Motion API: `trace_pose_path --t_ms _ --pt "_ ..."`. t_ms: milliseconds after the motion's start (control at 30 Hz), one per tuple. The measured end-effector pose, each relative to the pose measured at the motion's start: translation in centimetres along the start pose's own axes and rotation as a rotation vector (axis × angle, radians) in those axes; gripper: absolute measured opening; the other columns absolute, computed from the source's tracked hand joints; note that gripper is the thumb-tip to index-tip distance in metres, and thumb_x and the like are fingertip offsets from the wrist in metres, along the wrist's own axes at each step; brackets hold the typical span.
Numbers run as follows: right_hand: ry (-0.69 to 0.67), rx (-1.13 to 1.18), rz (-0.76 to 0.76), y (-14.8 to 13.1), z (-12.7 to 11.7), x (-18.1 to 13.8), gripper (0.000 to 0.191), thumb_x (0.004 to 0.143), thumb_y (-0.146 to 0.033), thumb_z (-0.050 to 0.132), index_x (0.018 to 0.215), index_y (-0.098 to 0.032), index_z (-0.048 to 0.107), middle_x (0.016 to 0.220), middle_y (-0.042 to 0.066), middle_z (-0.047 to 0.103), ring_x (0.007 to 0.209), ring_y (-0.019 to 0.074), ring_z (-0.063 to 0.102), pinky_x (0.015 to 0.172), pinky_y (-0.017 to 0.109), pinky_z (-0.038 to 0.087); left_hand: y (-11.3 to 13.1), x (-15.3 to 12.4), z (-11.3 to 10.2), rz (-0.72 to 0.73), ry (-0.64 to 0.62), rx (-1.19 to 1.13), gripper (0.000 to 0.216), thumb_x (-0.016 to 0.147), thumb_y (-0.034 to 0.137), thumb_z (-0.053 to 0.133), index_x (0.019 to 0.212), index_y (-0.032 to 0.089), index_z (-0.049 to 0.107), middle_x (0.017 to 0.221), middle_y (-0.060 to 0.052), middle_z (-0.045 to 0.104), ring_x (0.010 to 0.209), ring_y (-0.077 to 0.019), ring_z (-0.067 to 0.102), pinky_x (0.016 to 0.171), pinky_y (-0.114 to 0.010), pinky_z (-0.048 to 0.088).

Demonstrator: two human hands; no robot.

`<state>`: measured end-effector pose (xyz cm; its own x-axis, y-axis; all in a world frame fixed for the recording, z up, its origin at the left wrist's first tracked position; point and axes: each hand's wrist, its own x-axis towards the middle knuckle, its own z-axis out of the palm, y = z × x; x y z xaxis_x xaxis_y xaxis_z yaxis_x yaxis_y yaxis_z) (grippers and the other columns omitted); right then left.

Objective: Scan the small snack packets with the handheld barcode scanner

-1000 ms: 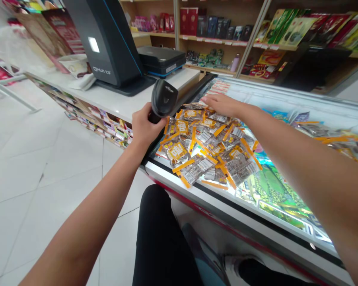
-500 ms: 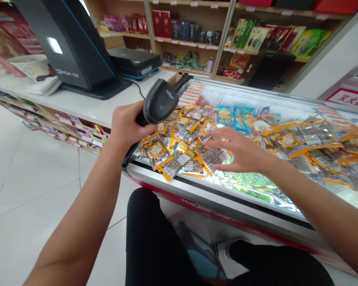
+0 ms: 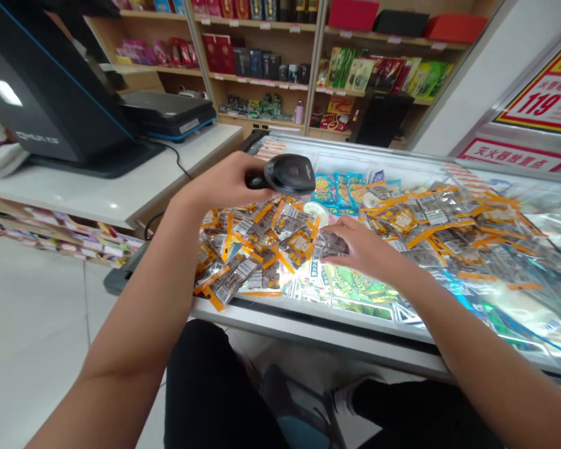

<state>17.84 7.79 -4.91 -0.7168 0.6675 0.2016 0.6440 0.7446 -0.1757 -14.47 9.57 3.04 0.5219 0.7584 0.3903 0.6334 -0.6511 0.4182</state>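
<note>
One barcode scanner (image 3: 290,173) is gripped by the left hand (image 3: 224,184) over snack packets (image 3: 262,240) on a freezer lid (image 3: 402,163). One packet (image 3: 331,244) is pinched by the right hand (image 3: 362,251)

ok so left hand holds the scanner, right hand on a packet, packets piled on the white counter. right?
Not quite. The packets are piled on the freezer lid, not the white counter; the head view shows it. The left hand does hold the scanner, and the right hand is on a packet.
</note>
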Motion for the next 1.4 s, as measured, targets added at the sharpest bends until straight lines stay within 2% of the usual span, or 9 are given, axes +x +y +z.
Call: trace_pose_path --t_ms 167,400,633,833,1000,1133,1200,1267,1400 --pt "0.042 -0.083 0.182 1.5 -0.8 0.2 0.064 0.091 -0.053 0.068 0.143 -0.017 0.058 0.126 0.018 0.066 0.111 0.0381 0.065 0.094 0.056 0.053 1.9 -2.2 1.2 0.082 -0.081 0.001 0.013 0.071 0.028 0.068 0.072 0.015 0.066 0.059 0.004 0.053 0.056 -0.0094 0.047 0.054 -0.023 0.036" --pt "0.002 -0.223 0.231 1.8 -1.5 -0.1 0.063 0.092 -0.054 0.066 0.141 -0.015 0.059 0.121 0.020 0.066 0.108 0.0401 0.066 0.091 0.056 0.054 3.1 -2.0 3.3 0.128 -0.242 0.143 0.013 0.067 0.029 0.072 0.074 0.019 0.067 0.057 0.006 0.055 0.051 -0.0082 0.047 0.052 -0.023 0.034" --pt "-0.009 -0.255 0.254 2.0 -1.4 -0.6 0.060 0.092 -0.054 0.066 0.140 -0.018 0.060 0.129 0.019 0.065 0.113 0.0403 0.065 0.092 0.056 0.054 2.8 -1.8 3.9 0.120 -0.224 0.185 0.014 0.068 0.030 0.071 0.067 0.019 0.063 0.052 0.006 0.049 0.049 -0.0090 0.045 0.052 -0.024 0.033" --pt "0.061 -0.263 0.323 3.2 -3.2 -0.8 0.064 0.095 -0.050 0.062 0.149 -0.018 0.051 0.140 0.019 0.058 0.124 0.0378 0.058 0.101 0.052 0.048 2.1 -1.9 3.4 0.090 0.020 0.053 0.011 0.071 0.025 0.067 0.074 0.015 0.066 0.059 0.005 0.050 0.057 -0.0081 0.043 0.057 -0.021 0.036" --pt "0.191 -0.410 0.652 8.1 -5.8 -2.7 0.056 0.097 -0.045 0.057 0.137 -0.005 0.059 0.127 0.029 0.060 0.120 0.0385 0.057 0.098 0.050 0.044 1.6 -2.0 3.0 0.014 0.258 0.074 0.012 0.068 0.023 0.068 0.067 0.011 0.063 0.058 0.007 0.040 0.058 -0.0058 0.034 0.054 -0.020 0.030" --pt "0.254 -0.469 0.806 9.5 -6.0 -3.6 0.063 0.094 -0.052 0.059 0.131 -0.001 0.063 0.130 0.036 0.058 0.126 0.0476 0.051 0.099 0.061 0.038 1.3 -2.0 2.8 0.002 0.250 0.082 0.015 0.073 0.026 0.066 0.073 0.010 0.065 0.063 0.005 0.046 0.062 -0.0064 0.037 0.057 -0.021 0.032" --pt "0.401 -0.456 0.749 7.6 -5.2 -2.9 0.079 0.087 -0.054 0.068 0.143 0.000 0.054 0.134 0.037 0.055 0.130 0.0511 0.047 0.104 0.066 0.032 1.3 -2.0 2.9 -0.008 0.224 0.088 0.018 0.074 0.029 0.067 0.077 0.011 0.066 0.064 0.005 0.047 0.063 -0.0073 0.038 0.058 -0.022 0.033" --pt "0.457 -0.361 0.499 4.4 -4.0 -1.7 0.086 0.083 -0.048 0.075 0.152 -0.005 0.046 0.135 0.032 0.057 0.129 0.0478 0.050 0.108 0.064 0.032 1.2 -2.0 3.1 -0.007 0.229 0.078 0.017 0.073 0.029 0.068 0.077 0.013 0.067 0.062 0.004 0.048 0.062 -0.0084 0.039 0.058 -0.023 0.034" --pt "0.123 -0.021 -0.215 -1.6 -0.7 0.6 0.065 0.090 -0.040 0.071 0.150 -0.029 0.051 0.147 0.013 0.056 0.136 0.0351 0.049 0.113 0.056 0.038 1.2 -1.9 3.4 -0.016 0.221 0.065 0.015 0.071 0.030 0.067 0.075 0.015 0.066 0.062 0.002 0.051 0.062 -0.0107 0.043 0.060 -0.025 0.037"
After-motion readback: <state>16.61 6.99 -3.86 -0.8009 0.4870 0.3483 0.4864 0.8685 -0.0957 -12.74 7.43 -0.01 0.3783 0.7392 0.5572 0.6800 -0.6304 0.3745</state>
